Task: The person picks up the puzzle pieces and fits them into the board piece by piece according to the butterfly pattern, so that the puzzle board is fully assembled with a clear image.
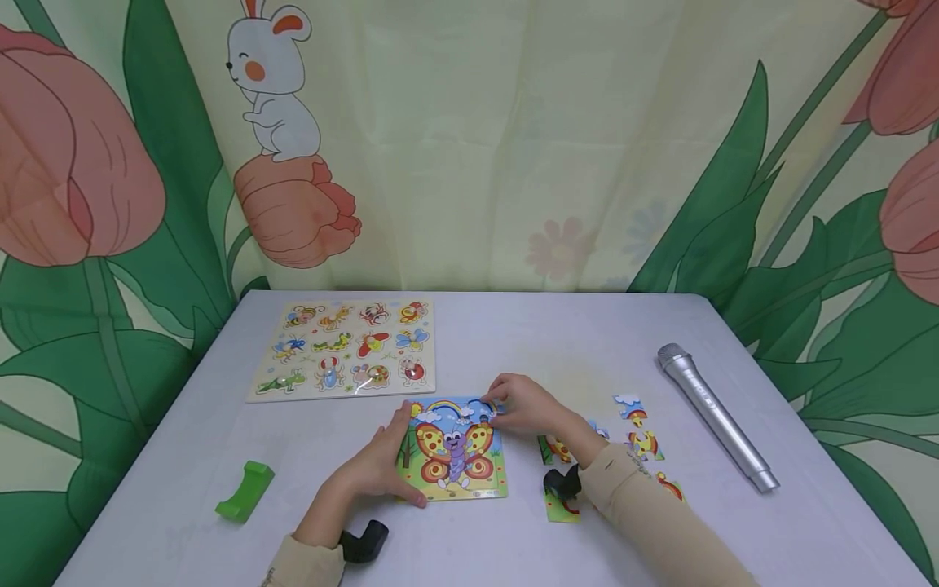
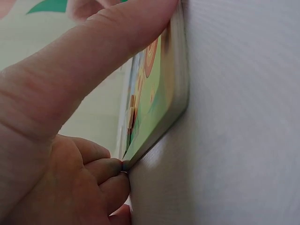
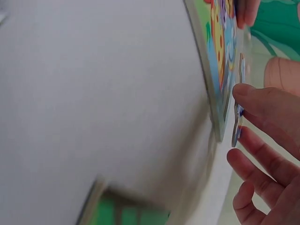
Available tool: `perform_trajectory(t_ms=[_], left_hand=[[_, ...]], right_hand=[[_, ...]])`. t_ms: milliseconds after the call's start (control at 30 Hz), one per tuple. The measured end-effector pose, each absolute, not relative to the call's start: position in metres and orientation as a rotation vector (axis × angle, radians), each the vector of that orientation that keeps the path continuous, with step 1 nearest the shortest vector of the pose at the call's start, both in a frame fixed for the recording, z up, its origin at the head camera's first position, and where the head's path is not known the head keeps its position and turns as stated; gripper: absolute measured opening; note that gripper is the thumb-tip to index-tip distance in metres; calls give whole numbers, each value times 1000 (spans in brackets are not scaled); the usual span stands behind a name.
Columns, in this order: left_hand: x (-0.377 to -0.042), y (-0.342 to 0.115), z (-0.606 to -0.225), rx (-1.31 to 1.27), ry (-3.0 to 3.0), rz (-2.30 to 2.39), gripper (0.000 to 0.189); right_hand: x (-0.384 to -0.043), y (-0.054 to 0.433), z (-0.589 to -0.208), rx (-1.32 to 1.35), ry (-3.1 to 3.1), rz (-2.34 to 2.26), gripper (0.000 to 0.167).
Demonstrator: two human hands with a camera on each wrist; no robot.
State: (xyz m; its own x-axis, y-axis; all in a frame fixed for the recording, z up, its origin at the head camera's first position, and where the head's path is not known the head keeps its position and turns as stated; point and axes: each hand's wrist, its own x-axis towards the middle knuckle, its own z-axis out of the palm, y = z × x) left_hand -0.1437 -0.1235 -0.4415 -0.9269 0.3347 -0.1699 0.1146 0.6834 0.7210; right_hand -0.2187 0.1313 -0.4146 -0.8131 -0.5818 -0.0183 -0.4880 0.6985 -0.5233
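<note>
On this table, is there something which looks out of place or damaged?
Nothing looks spilled or broken. The silver microphone at the right and the green block at the left seem slightly out of place, because neither resembles part of the butterfly puzzle. The loose pieces near the right sleeve look normal for puzzle work.

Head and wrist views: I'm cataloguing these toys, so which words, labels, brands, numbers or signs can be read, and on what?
None can be read.
Butterfly puzzle board: tiny marks near its lower edge, too small to read.
Right sleeve: dark marks, too small to tell whether they are letters.
Insect board: pictures, no lettering I can make out.
</note>
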Motion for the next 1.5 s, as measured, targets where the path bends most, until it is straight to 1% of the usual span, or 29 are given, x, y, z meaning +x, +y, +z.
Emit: perform_trajectory(t_ms=[133,500,767,1133,1500], left_hand=[[-144,-123,-440,356,2599,1098,131],[-144,-125,-441,378,2590,1098,130],[-144,-124,-442,356,2593,1093,129],[-145,-125,-442,335,2596,1086,131],[-145,-125,-442,346,2592,1093,132]], right_hand=[[-219,117,-414,-919,2706,-730,31],[-221,89,-415,-897,2663,-644,27],[-220,82,-417,-905,2702,-573,26],[-219,76,-416,-850,2729,-513,26],[-220,76,-418,-822,2704,-548,27]])
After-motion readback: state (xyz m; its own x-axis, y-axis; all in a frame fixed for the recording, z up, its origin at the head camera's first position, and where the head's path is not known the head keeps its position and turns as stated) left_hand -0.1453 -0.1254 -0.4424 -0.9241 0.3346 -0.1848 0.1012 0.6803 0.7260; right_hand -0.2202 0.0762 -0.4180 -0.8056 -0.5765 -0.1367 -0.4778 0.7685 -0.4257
